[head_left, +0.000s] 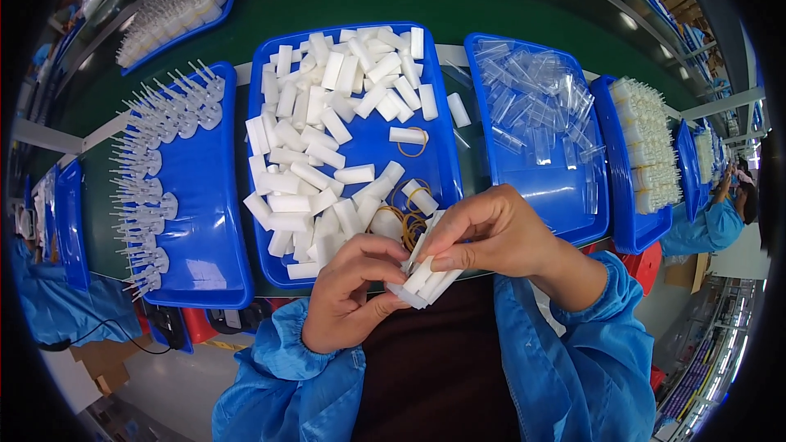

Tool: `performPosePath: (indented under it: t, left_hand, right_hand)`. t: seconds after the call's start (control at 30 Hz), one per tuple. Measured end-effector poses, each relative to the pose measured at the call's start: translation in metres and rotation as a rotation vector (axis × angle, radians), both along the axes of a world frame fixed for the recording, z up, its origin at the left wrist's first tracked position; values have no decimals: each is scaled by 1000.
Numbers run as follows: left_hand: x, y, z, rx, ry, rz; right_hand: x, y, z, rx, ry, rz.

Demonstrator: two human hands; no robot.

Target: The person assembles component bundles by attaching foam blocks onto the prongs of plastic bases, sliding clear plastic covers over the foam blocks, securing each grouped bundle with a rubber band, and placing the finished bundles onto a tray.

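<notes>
A green conveyor belt ran across the far side of the bench, and a row of blue trays sat along its near edge. The middle tray was the largest thing in reach; it held a loose heap of short white foam blocks spread from its far edge to its near one, with a few tan rubber bands near its near right corner. To its left a tray carried rows of white plastic pieces with thin pins along its left edge. To its right a tray held clear plastic sleeves, and beyond that another held stacked white sticks.

Just off the near edge of the middle tray, the two hands held a small bundle of foam blocks. The left hand cupped it from below, fingers curled around its lower end. The right hand pinched its upper end between thumb and fingertips.

The blocks looked very light and soft, likely to dent under a hard squeeze and to slide apart if held loosely. A grip across the flat sides, near the middle of the bundle, would probably keep them together.
</notes>
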State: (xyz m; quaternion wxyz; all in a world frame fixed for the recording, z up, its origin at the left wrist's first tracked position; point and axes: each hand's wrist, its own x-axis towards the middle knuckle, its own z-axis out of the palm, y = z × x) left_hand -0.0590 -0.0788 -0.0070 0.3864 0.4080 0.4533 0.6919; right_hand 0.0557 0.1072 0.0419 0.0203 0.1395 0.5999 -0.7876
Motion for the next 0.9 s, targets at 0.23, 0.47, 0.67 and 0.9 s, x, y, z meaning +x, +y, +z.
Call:
performPosePath:
  t: [0.23, 0.47, 0.67, 0.9]
  left_hand:
    - [-3, -14, 2, 19, -106, -40]
    - [-9, -16, 2, 125, 114, -23]
    - [-11, -21, 3, 125, 168, 43]
    - [-14, -23, 1, 138, 157, 114]
  right_hand:
    - [-39, 15, 9, 534, 116, -128]
    - [-99, 10, -23, 1327, 368, 179]
    - [-120, 4, -43, 1522, 27, 461]
    - [-98, 19, -27, 1491, 310, 290]
